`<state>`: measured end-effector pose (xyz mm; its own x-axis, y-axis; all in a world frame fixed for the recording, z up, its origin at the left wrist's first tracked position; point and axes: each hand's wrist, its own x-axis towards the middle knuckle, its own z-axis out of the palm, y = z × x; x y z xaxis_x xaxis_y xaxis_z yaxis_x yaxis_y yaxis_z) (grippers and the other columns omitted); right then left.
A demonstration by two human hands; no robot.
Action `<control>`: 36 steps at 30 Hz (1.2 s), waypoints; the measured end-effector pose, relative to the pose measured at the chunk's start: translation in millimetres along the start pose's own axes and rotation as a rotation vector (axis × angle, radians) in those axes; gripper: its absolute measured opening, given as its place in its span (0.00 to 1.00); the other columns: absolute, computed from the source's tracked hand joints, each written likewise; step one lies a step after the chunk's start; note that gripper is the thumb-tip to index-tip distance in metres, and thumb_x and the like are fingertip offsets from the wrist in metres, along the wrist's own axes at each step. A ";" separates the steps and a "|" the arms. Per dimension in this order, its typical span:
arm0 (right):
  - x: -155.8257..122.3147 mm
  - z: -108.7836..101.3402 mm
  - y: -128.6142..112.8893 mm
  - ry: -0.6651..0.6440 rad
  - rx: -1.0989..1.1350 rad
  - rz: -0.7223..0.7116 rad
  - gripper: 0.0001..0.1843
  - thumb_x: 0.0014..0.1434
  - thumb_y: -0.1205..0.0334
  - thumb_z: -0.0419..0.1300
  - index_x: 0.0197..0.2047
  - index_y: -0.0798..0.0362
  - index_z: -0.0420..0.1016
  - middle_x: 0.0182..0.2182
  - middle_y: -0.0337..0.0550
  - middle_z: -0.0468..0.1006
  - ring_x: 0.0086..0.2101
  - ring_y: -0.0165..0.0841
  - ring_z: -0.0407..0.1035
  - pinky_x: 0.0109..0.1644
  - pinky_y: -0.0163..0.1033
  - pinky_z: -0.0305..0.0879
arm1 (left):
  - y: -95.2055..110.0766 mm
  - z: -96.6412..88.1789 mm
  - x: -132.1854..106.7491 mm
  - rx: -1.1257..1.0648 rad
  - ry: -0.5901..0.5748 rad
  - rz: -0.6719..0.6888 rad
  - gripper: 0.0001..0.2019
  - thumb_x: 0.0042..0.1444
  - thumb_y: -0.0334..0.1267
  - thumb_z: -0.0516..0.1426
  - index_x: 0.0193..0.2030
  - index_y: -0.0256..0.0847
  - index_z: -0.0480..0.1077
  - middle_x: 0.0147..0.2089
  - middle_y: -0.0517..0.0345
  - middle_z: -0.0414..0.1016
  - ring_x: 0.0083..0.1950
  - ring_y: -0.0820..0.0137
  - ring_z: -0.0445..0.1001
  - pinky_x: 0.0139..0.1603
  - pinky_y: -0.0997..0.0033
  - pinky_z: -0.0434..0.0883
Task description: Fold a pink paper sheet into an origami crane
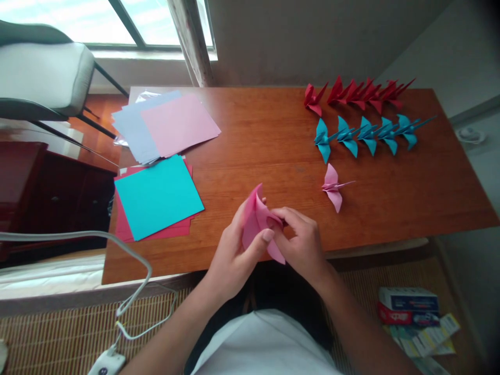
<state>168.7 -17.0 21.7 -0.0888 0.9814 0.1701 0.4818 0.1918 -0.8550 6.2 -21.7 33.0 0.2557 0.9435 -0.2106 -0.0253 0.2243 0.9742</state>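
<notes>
— What do we have on our wooden counter (pixel 273 140)?
— At ten o'clock we see pale blue sheets (pixel 130 130) with a pink sheet (pixel 179 122) on top. At eight, a turquoise sheet (pixel 158 195) lies over red sheets (pixel 125 229).
— And to our right?
— At one o'clock we find a row of red cranes (pixel 359 92), and just below it, at two, a row of blue cranes (pixel 367 134). One pink crane (pixel 333 187) lies alone at four, nearer the middle.

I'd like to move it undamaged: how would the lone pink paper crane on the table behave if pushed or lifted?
The pink paper crane is probably very light, so a nudge would likely skid it across the smooth wooden table. Its thin wings look easily crushed; similar pink paper curls softly between the left hand and right hand.
</notes>
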 end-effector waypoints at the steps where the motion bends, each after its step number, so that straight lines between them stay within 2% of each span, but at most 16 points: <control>1: 0.0 0.8 -0.7 -0.017 0.036 0.008 0.05 0.62 0.67 0.61 0.41 0.51 0.77 0.34 0.40 0.81 0.34 0.32 0.74 0.40 0.37 0.68 | 0.3 1.5 0.1 -0.028 -0.012 -0.017 0.30 0.65 0.45 0.61 0.72 0.47 0.61 0.72 0.50 0.66 0.71 0.56 0.66 0.71 0.58 0.63; 4: 0.4 -1.5 -0.5 -0.038 0.125 0.104 0.04 0.62 0.64 0.62 0.40 0.50 0.78 0.34 0.39 0.81 0.34 0.33 0.74 0.40 0.37 0.69 | -4.1 1.8 4.0 -0.129 0.017 -0.072 0.29 0.64 0.46 0.62 0.70 0.45 0.63 0.68 0.49 0.71 0.67 0.56 0.70 0.67 0.58 0.68; 8: 2.0 -13.3 6.6 -0.018 0.224 0.327 0.09 0.65 0.56 0.60 0.36 0.50 0.78 0.31 0.40 0.79 0.32 0.34 0.72 0.36 0.38 0.67 | -14.4 -8.1 12.6 -0.129 0.191 -0.145 0.17 0.59 0.46 0.65 0.51 0.40 0.75 0.50 0.51 0.82 0.49 0.61 0.79 0.50 0.66 0.75; 11: 2.9 -18.9 18.8 0.007 0.282 0.397 0.11 0.64 0.52 0.62 0.36 0.50 0.77 0.31 0.40 0.79 0.31 0.34 0.72 0.34 0.38 0.66 | -18.9 -17.9 18.5 -0.112 0.271 -0.157 0.15 0.55 0.45 0.67 0.46 0.39 0.76 0.44 0.53 0.82 0.41 0.64 0.78 0.40 0.71 0.73; 14: 2.8 -18.1 32.8 0.031 0.334 0.401 0.10 0.62 0.52 0.65 0.41 0.49 0.78 0.37 0.43 0.83 0.38 0.38 0.76 0.42 0.41 0.71 | -20.4 -25.0 23.5 -0.018 0.278 -0.132 0.11 0.55 0.43 0.67 0.40 0.38 0.77 0.38 0.56 0.81 0.36 0.67 0.76 0.35 0.73 0.69; 18: 2.8 -16.0 45.4 0.044 0.338 0.418 0.11 0.61 0.53 0.67 0.43 0.49 0.79 0.38 0.44 0.84 0.39 0.38 0.77 0.45 0.43 0.73 | -20.8 -29.9 29.4 0.121 0.256 -0.077 0.08 0.55 0.41 0.66 0.35 0.38 0.78 0.34 0.58 0.79 0.34 0.68 0.73 0.33 0.74 0.67; 23: 5.4 -21.7 54.4 0.052 0.447 0.454 0.10 0.60 0.53 0.68 0.42 0.50 0.79 0.39 0.43 0.85 0.41 0.37 0.79 0.46 0.41 0.75 | -21.3 -36.5 35.3 0.035 0.096 -0.115 0.11 0.56 0.42 0.66 0.42 0.38 0.78 0.39 0.54 0.82 0.40 0.66 0.78 0.39 0.72 0.74; 25: 6.1 -23.2 58.0 0.031 0.475 0.466 0.11 0.59 0.53 0.69 0.42 0.50 0.79 0.39 0.44 0.85 0.41 0.37 0.79 0.46 0.41 0.76 | -24.2 -38.3 36.7 0.020 0.082 -0.103 0.14 0.57 0.42 0.65 0.48 0.38 0.76 0.44 0.51 0.82 0.44 0.65 0.80 0.44 0.71 0.76; 27: 6.3 -22.6 61.4 0.027 0.500 0.489 0.16 0.59 0.53 0.69 0.47 0.50 0.76 0.39 0.43 0.84 0.40 0.37 0.79 0.45 0.42 0.77 | -29.0 -38.3 37.0 0.116 0.145 -0.040 0.23 0.59 0.41 0.64 0.60 0.40 0.70 0.51 0.49 0.81 0.44 0.66 0.80 0.45 0.70 0.77; 29: 6.2 -20.5 64.2 0.046 0.516 0.518 0.27 0.59 0.54 0.68 0.59 0.47 0.69 0.36 0.40 0.84 0.35 0.36 0.79 0.40 0.41 0.77 | -33.8 -37.0 36.0 0.350 0.248 0.086 0.33 0.59 0.40 0.64 0.70 0.45 0.60 0.61 0.45 0.75 0.44 0.67 0.81 0.44 0.69 0.78; 31: 6.3 -18.4 66.0 0.060 0.494 0.528 0.37 0.60 0.56 0.67 0.68 0.43 0.57 0.32 0.36 0.81 0.30 0.34 0.76 0.33 0.38 0.74 | -36.5 -36.3 34.0 0.652 0.288 0.286 0.36 0.61 0.37 0.62 0.74 0.48 0.54 0.70 0.42 0.66 0.53 0.63 0.79 0.49 0.65 0.77; 32: 6.6 -17.8 66.5 0.058 0.462 0.519 0.40 0.60 0.58 0.66 0.70 0.41 0.55 0.29 0.33 0.79 0.27 0.32 0.73 0.30 0.37 0.71 | -36.7 -36.8 32.7 0.786 0.257 0.401 0.34 0.62 0.35 0.60 0.73 0.47 0.55 0.73 0.41 0.62 0.61 0.59 0.76 0.55 0.61 0.75; 34: 7.5 -18.0 66.8 0.053 0.397 0.480 0.39 0.60 0.59 0.65 0.71 0.40 0.55 0.25 0.30 0.74 0.23 0.30 0.67 0.26 0.35 0.65 | -35.0 -40.7 30.2 0.973 0.128 0.598 0.29 0.63 0.29 0.54 0.71 0.46 0.60 0.75 0.41 0.58 0.72 0.54 0.64 0.66 0.52 0.66; 36: 8.5 -19.9 66.5 0.049 0.377 0.448 0.37 0.61 0.60 0.64 0.71 0.40 0.58 0.24 0.29 0.71 0.22 0.29 0.63 0.25 0.35 0.62 | -32.3 -48.0 28.1 1.057 0.000 0.683 0.29 0.63 0.25 0.51 0.69 0.47 0.63 0.75 0.45 0.61 0.75 0.53 0.59 0.70 0.47 0.59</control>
<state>217.3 4.0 -24.0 0.0965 0.9677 -0.2329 0.1186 -0.2435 -0.9626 -32.1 9.3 -8.2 0.4956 0.7898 0.3614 0.6323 -0.6133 0.4733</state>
